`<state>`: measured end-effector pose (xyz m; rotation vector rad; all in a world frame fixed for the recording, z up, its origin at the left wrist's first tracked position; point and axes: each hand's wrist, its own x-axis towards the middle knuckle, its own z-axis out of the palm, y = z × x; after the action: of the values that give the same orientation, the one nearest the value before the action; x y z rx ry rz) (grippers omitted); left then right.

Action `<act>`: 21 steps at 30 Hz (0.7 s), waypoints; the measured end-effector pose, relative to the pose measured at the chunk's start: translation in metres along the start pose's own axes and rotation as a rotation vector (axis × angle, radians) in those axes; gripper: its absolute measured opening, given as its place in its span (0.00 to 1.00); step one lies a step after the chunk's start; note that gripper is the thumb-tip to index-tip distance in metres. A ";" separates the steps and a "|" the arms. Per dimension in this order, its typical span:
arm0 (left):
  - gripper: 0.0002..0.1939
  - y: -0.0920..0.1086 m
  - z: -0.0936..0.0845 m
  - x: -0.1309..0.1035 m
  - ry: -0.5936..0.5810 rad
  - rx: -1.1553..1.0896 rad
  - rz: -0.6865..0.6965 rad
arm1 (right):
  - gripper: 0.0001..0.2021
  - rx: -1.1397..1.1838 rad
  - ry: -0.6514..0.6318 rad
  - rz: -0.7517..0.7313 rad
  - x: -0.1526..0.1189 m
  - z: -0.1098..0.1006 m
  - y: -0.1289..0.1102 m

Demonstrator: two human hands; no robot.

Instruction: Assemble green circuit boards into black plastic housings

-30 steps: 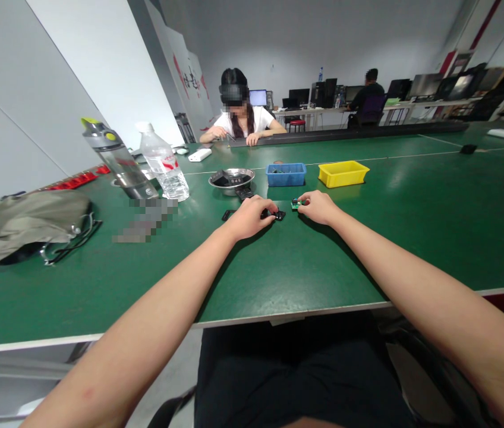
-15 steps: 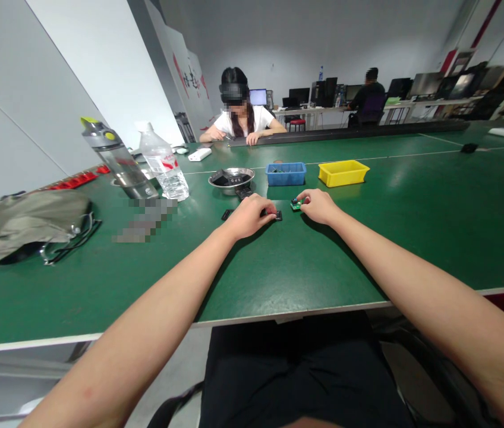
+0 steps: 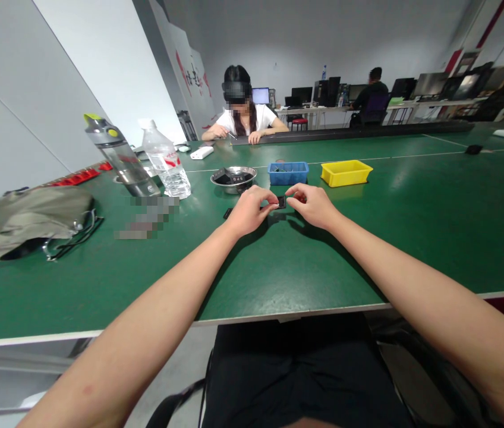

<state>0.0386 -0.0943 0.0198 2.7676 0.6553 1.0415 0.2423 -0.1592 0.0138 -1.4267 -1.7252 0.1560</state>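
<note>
My left hand [image 3: 253,212] is closed in a pinch on a small black plastic case [image 3: 281,202], its frame-like end showing beyond the thumb. Close by on the right, my right hand [image 3: 313,205] has its fingers curled, with thumb and fingertips at the case's right edge. Whatever those right fingers hold is hidden; no green board shows there. Another black part [image 3: 227,213] lies on the table, partly covered by my left hand. Behind it stands a metal bowl [image 3: 234,189] with black plastic parts inside.
A blue bin [image 3: 287,182] with small parts and a yellow bin [image 3: 347,181] stand beyond my hands. To the left are a water bottle [image 3: 165,160], a grey drinking bottle [image 3: 122,157] and a bag [image 3: 29,220]. A co-worker [image 3: 252,119] sits across the green table [image 3: 412,238].
My left hand has raised the black case slightly off the table. My right hand has moved left to meet it, and the green circuit board seen in its fingers is now out of sight.
</note>
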 end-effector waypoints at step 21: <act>0.05 0.002 0.004 0.001 -0.101 0.002 0.016 | 0.16 0.037 -0.113 -0.047 0.000 0.001 0.003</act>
<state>0.0423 -0.0952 0.0180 2.8102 0.6222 0.8977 0.2441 -0.1579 0.0114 -1.3714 -1.8366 0.2454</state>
